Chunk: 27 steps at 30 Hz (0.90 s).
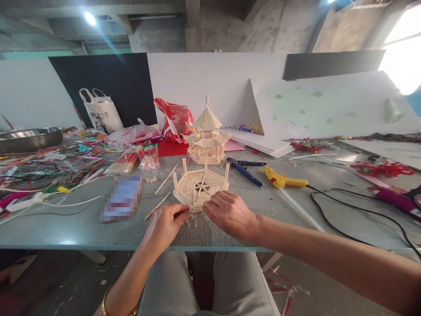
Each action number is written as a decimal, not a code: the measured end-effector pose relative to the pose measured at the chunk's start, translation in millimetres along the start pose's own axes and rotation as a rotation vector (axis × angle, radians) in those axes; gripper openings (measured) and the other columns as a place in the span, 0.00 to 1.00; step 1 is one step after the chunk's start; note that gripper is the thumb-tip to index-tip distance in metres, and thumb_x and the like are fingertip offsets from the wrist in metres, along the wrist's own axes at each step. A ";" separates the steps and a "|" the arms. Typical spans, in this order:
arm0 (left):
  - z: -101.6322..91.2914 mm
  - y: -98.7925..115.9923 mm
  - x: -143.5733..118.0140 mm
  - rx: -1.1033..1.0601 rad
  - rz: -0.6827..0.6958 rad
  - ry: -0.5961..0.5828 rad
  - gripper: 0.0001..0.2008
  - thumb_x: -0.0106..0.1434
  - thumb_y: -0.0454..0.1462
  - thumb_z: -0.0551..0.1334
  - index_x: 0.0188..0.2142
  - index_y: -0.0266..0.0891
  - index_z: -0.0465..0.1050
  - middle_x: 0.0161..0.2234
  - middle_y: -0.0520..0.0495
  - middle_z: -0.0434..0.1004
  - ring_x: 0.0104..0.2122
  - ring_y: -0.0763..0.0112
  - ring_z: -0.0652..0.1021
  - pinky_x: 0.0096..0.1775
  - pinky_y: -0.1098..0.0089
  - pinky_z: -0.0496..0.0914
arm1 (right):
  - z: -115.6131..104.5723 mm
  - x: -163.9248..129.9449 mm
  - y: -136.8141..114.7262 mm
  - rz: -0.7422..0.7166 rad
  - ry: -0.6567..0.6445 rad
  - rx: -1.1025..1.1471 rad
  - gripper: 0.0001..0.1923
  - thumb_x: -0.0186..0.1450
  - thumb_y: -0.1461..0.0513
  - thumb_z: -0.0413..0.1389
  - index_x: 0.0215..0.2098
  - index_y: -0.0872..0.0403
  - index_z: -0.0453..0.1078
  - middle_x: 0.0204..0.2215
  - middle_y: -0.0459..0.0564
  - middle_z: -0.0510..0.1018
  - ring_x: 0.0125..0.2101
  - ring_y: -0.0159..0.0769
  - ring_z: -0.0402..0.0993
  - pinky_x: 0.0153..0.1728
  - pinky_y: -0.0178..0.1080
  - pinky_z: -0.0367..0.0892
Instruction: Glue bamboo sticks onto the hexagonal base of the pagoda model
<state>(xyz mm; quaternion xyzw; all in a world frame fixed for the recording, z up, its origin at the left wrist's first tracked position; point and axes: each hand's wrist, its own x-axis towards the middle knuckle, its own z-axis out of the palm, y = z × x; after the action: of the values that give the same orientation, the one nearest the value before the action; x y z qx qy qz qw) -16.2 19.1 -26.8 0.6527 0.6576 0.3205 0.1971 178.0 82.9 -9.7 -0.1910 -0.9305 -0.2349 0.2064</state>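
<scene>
A hexagonal base made of thin wooden sticks (pixel 187 186) lies flat near the table's front edge, short posts rising from several corners. At its front corner, my left hand (pixel 169 223) has thumb and forefinger pinched together; whatever lies between them is too small to make out. Closed on the base's front right edge is my right hand (pixel 232 216), its fingers curled and hiding that part. Directly behind stands a tiered stick pavilion (pixel 207 147) with a pointed roof. Loose sticks (pixel 166 178) lie left of the base.
Blue-handled pliers (pixel 245 171) and a yellow glue gun (pixel 284 179) with a trailing black cord lie to the right. On the left are a blurred phone-like object (pixel 121 199), bundles of sticks (pixel 123 161) and wrappers. A red bag (pixel 174 120) stands behind.
</scene>
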 end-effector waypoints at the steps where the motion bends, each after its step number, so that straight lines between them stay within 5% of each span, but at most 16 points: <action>1: 0.1 0.8 0.0 0.001 -0.002 0.001 0.16 0.57 0.44 0.54 0.39 0.41 0.75 0.27 0.51 0.79 0.25 0.70 0.77 0.28 0.73 0.68 | -0.1 0.1 -0.3 0.002 -0.003 0.003 0.10 0.63 0.67 0.48 0.24 0.56 0.64 0.22 0.47 0.68 0.24 0.31 0.60 0.25 0.37 0.51; 27: -2.3 5.1 -1.6 -0.018 -0.031 -0.020 0.16 0.57 0.45 0.54 0.39 0.41 0.74 0.25 0.51 0.78 0.24 0.71 0.77 0.28 0.73 0.68 | -5.0 1.3 -6.2 0.027 -0.032 -0.014 0.07 0.61 0.67 0.49 0.29 0.57 0.67 0.23 0.48 0.70 0.24 0.32 0.62 0.25 0.37 0.53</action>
<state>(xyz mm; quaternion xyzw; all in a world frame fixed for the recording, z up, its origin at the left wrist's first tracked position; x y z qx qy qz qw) -13.9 16.9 -21.9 0.6437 0.6628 0.3167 0.2146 175.6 75.6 -7.3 -0.2086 -0.9292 -0.2357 0.1934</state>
